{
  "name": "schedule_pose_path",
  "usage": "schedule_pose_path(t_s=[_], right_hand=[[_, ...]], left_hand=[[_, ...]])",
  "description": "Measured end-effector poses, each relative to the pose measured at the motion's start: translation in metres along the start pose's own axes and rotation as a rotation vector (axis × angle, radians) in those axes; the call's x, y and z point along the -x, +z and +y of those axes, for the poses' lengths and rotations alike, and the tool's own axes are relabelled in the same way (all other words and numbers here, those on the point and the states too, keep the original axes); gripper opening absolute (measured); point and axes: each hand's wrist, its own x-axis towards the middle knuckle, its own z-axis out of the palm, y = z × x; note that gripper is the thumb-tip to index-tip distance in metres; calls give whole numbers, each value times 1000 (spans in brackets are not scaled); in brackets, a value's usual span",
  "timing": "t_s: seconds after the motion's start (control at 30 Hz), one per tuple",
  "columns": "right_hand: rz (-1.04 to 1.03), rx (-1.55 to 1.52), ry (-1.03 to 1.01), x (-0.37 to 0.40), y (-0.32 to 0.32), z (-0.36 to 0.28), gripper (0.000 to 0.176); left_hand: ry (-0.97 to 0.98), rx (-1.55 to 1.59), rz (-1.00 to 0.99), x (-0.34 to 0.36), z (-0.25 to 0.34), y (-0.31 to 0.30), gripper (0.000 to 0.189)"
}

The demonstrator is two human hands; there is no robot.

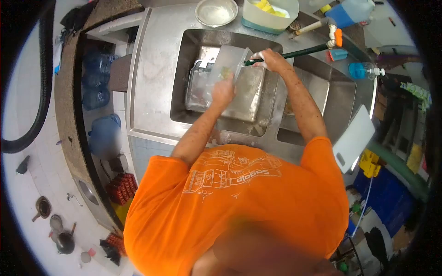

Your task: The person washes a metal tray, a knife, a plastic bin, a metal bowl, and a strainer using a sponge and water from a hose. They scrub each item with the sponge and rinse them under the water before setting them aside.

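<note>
A translucent plastic container is tilted over the left basin of a steel sink. My left hand is closed at its near side, with its fingertips partly hidden. A small yellow-green patch shows by those fingers; I cannot make out what it is. My right hand is wrapped round the end of a dark green hose, whose tip is at the container's right edge. White foam clings to the right fingers. Below the container, a clear tray lies in the basin.
The hose runs to a tap with an orange handle. Behind the basin stand a metal bowl and a tub with yellow sponges. A blue soap bottle and a white cutting board are at the right.
</note>
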Motion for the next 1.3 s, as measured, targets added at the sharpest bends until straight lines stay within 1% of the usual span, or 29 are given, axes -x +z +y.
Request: schedule_pose_path(t_s=[0.03, 0.1, 0.17, 0.2, 0.27, 0.3, 0.33, 0.37, 0.4, 0.47, 0.6, 0.67, 0.7, 0.77, 0.8, 0.87, 0.9, 0.97, 1.0, 1.07, 1.1, 1.17, 1.2, 1.27, 1.3], right_hand=[[-2, 17, -11, 1, -8, -3, 32], [60, 45, -9, 4, -19, -9, 32], [49, 95, -4, 3, -23, -7, 29], [3, 64, -16, 2, -21, -4, 30], [-48, 43, -31, 5, -25, -2, 30], [-67, 47, -106, 11, -29, -3, 31], [-90, 49, -178, 15, -33, -4, 31], [-96, 59, -180, 18, -34, -5, 31], [-101, 55, -135, 21, -35, -5, 31], [-83, 95, -70, 31, -41, -16, 30], [-99, 106, -73, 29, -35, -15, 32], [-40, 315, -14, 27, -32, -12, 34], [-41, 316, -11, 26, -29, -12, 34], [122, 471, -26, 18, -25, -14, 36], [122, 473, -32, 15, -24, -15, 36], [224, 542, 1, 13, -21, -19, 38], [226, 542, -5, 12, -25, -26, 38], [179, 522, -48, 13, -32, -38, 40], [179, 514, -47, 7, -22, -26, 40], [38, 545, -93, -5, 20, 14, 39], [44, 538, -91, -3, 38, 23, 39], [-153, 577, -93, 3, 61, 33, 36], [-179, 608, -117, 9, 67, 36, 34], [-164, 593, -137, 15, 69, 41, 34], [-149, 584, -163, 15, 67, 39, 34]], left_hand=[[4, -22, -17, -2, -2, 3, 48], [-7, -37, -30, -2, -5, 10, 48], [148, -105, 160, -4, -6, 17, 37], [140, -97, 164, -7, -5, 19, 37], [248, -20, 154, -18, -4, 20, 31], [243, -14, 166, -25, -5, 20, 31], [245, -24, 139, -30, -4, 20, 26], [248, -34, 110, -33, -2, 18, 22], [244, -26, 116, -36, 0, 15, 22], [237, 52, 37, -39, 3, 11, 20], [278, 27, 58, -32, 17, 11, 17], [294, 36, 58, -26, 24, 11, 17], [296, 39, 57, -22, 24, 15, 17], [263, 7, 59, -15, 18, 20, 17], [258, 7, 64, -10, 13, 20, 17], [92, 62, 79, 3, -1, 17, 18], [88, 59, 83, 5, -12, 16, 18], [-139, 85, 163, 10, -40, 12, 18], [-140, 79, 158, 13, -51, 12, 18], [-170, 130, 169, 18, -71, 13, 20], [-166, 123, 166, 18, -80, 14, 20], [-159, 62, 173, 18, -89, 11, 37], [-153, 60, 170, 19, -91, 7, 37], [-247, 203, 146, 22, -95, -1, 38], [-244, 196, 146, 24, -98, -4, 38]])
